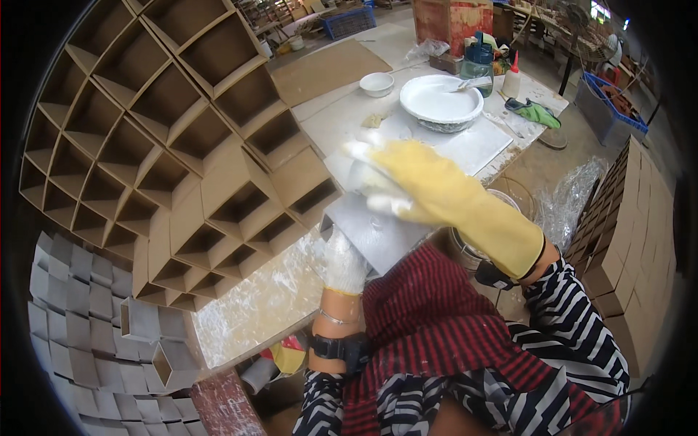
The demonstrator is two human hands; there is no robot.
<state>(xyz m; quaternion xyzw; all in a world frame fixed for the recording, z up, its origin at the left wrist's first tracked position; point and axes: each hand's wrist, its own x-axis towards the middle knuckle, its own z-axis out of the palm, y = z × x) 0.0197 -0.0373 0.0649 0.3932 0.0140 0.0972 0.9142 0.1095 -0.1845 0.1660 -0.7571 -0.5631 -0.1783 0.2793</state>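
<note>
A cardboard box, its top face wet with white coating, is tilted over the table's near edge. My left hand, in a white knitted glove, holds it from the near left side; its fingers are hidden by the box. Above the box is my right hand, in a long yellow rubber glove with white-smeared fingertips. Its fingers are curled round something white and blurred, possibly a pad. Beyond stands a wide white basin of white liquid, with a flat brush across its rim.
Stacked brown boxes rise on the left, above grey-white boxes. A small bowl, a blue-green jug, a red-tipped bottle and a green cloth lie farther back. More boxes stand right.
</note>
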